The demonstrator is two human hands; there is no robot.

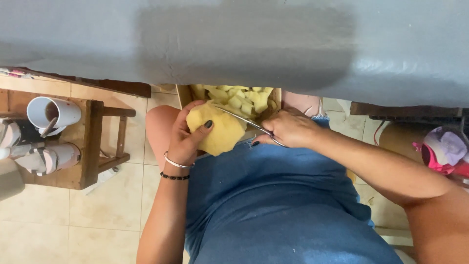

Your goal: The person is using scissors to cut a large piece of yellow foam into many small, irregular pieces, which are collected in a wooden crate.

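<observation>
Head view: at frame centre, the left hand [183,139] pinches a yellow foam piece [220,132] while the right hand [288,128] grips scissors [246,122] cutting it above a box [183,95] of foam cubes [242,98]; a white cup [51,113] stands on a stool [88,146], left.

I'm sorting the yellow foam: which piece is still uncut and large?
The big yellow foam piece in the left hand; the small foam cubes lie in the box behind, already cut.

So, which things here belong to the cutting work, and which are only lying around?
In use: left hand holding yellow foam; right hand with scissors; box of cut pieces.
Lying about: stool, white cups, pink bundle.
</observation>
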